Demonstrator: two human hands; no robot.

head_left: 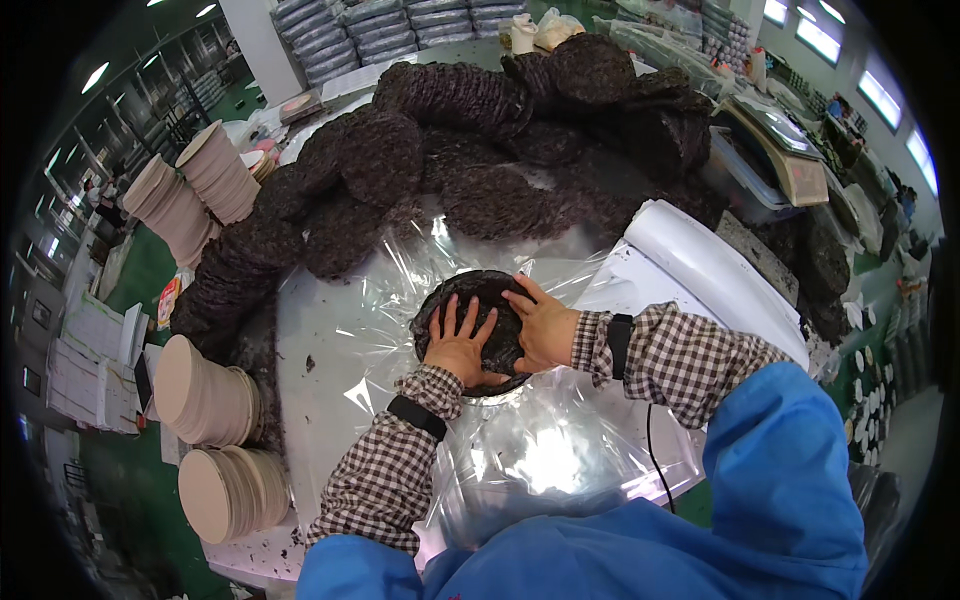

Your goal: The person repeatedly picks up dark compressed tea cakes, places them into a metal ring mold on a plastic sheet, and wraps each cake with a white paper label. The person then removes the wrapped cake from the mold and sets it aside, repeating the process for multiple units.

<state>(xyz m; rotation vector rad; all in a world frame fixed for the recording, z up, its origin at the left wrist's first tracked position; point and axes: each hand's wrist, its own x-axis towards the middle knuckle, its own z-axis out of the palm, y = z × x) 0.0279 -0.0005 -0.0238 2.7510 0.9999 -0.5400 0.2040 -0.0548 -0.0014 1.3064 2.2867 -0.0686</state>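
Observation:
A round, dark brown-black cake of what looks like dried seaweed (503,345) lies on crinkled clear plastic film (540,430) in front of me. My left hand (460,345) rests flat on its left part, fingers spread. On the right side my right hand (547,325) presses, its fingers stretched over the top edge and its thumb near the lower edge. Both palms touch the cake, and neither hand is closed round anything. Checked sleeves and black wristbands cover my forearms.
Heaped dark cakes (450,95) curve round the table's far and left sides. Stacks of pale round discs (205,495) stand at the left edge. A white roll of film (705,265) lies right. Beyond it are a scale (775,130) and a clear bin (745,185). A black cable (655,460) hangs near my right elbow.

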